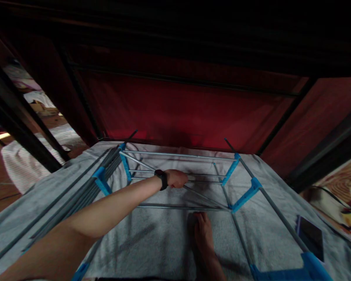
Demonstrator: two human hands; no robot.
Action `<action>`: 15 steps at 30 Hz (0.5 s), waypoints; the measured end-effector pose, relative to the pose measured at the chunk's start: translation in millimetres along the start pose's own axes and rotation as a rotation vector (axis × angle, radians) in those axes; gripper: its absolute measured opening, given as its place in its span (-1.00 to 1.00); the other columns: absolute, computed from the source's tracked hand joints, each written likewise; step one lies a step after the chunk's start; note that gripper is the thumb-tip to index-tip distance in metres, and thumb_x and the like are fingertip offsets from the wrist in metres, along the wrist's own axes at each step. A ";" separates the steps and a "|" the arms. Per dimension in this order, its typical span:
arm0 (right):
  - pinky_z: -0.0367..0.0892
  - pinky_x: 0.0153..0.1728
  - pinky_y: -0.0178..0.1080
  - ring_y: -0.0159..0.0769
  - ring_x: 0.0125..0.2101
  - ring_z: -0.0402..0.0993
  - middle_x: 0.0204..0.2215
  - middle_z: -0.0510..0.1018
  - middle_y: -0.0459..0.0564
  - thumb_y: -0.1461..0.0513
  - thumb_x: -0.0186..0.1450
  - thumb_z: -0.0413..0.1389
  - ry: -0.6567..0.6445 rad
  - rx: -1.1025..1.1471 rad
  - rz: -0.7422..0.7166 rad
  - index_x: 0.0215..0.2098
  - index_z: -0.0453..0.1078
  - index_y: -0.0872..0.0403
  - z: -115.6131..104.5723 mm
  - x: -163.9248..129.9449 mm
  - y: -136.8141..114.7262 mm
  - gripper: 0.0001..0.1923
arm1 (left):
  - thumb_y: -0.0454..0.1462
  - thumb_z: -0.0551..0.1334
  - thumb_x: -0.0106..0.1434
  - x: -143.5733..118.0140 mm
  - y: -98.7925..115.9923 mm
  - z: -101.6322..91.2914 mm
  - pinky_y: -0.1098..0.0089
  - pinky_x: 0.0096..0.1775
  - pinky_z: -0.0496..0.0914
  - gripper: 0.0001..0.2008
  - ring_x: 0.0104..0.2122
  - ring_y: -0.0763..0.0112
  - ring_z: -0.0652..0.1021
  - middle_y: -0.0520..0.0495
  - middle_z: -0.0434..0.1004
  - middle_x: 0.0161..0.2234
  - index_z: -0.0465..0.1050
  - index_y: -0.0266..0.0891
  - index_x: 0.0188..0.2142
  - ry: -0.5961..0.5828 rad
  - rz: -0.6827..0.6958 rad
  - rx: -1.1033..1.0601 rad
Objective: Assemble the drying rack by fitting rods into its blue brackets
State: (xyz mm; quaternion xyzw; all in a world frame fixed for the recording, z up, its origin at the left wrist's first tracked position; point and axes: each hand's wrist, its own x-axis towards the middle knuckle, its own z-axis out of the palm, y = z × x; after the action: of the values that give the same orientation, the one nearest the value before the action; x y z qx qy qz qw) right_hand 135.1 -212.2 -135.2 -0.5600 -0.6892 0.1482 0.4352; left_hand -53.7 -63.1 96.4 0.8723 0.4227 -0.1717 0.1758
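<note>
At the middle of the view, on a grey blanket point(163, 238) spread over a bed, lies a metal rack point(181, 183) of thin grey rods joined by blue plastic connectors point(245, 195). The left hand point(177, 178) reaches out along a bare arm and is closed in a fist around one of the rods near the rack's centre, with a black watch point(163, 179) on the wrist. That rod runs slantwise from the far left connector toward the near right one, crossing the straight rods that span the frame. The right hand is not visible. Just below the rack's near rod a bare foot point(204, 234) rests flat on the blanket, toes close to the rod; whether they touch it I cannot tell. To the left, a bundle of further rods point(76, 199) lies folded together, held by another blue connector, and stretches down toward the lower left corner. To the right, a long rod runs to a blue piece at the bottom edge, and just beyond it a dark phone point(310, 236) lies flat on the blanket. Behind the rack rises a dark red panel point(187, 109) framed by black bars. At far right a patterned cloth point(343, 191) shows, with a dark cable lying across it.
</note>
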 end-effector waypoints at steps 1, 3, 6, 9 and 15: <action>0.36 -0.04 -0.13 -0.20 -0.11 0.42 -0.13 0.53 0.05 0.36 0.21 -0.11 -0.009 0.013 -0.003 -0.09 0.46 0.03 -1.4 0.5 -1.1 -0.59 | -0.45 0.18 0.03 2.1 4.8 2.1 0.36 -0.38 0.39 -0.82 -0.47 0.27 0.53 -0.11 0.58 -0.51 0.56 -0.27 -0.43 0.031 -0.005 0.010; 0.34 -0.03 -0.14 -0.21 -0.11 0.42 -0.15 0.52 0.04 0.37 0.20 -0.12 -0.016 0.038 -0.001 -0.10 0.46 0.02 -2.9 1.1 -2.4 -0.58 | -0.44 0.15 0.12 4.9 15.3 10.9 0.34 -0.31 0.41 -0.75 -0.35 0.22 0.57 -0.21 0.64 -0.32 0.59 -0.29 -0.29 0.102 -0.028 0.019; 0.34 -0.01 -0.12 -0.18 -0.11 0.43 -0.17 0.53 0.04 0.36 0.19 -0.11 -0.010 0.082 0.021 -0.14 0.47 0.02 -3.2 2.8 -4.4 -0.60 | -0.42 0.11 0.22 6.2 24.9 32.0 0.29 -0.18 0.43 -0.69 -0.16 0.12 0.60 -0.27 0.63 -0.12 0.57 -0.29 -0.13 0.173 -0.093 0.002; 0.38 -0.09 -0.13 -0.17 -0.18 0.47 -0.23 0.56 0.05 0.30 0.24 -0.07 0.006 0.196 0.076 -0.21 0.50 0.02 -9.0 7.7 -13.4 -0.68 | -0.44 0.04 0.29 4.4 22.2 56.3 0.22 -0.10 0.43 -0.65 -0.05 0.07 0.58 -0.32 0.60 -0.05 0.53 -0.30 -0.05 0.206 -0.174 -0.008; 0.45 -0.18 -0.13 -0.17 -0.21 0.53 -0.22 0.59 0.07 0.09 0.39 0.00 -0.134 0.364 0.057 -0.22 0.52 0.03 -65.5 10.6 -48.1 -0.71 | -0.46 0.01 0.30 -1.6 3.8 99.3 0.19 -0.04 0.43 -0.60 -0.01 0.07 0.57 -0.32 0.58 -0.03 0.50 -0.30 0.02 0.239 -0.268 -0.038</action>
State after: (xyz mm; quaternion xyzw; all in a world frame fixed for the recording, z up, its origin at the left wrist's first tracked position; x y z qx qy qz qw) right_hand 154.3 -237.0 -59.5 -0.4802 -0.6623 0.3197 0.4781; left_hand -66.6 -111.2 10.4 0.8189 0.5561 -0.0808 0.1163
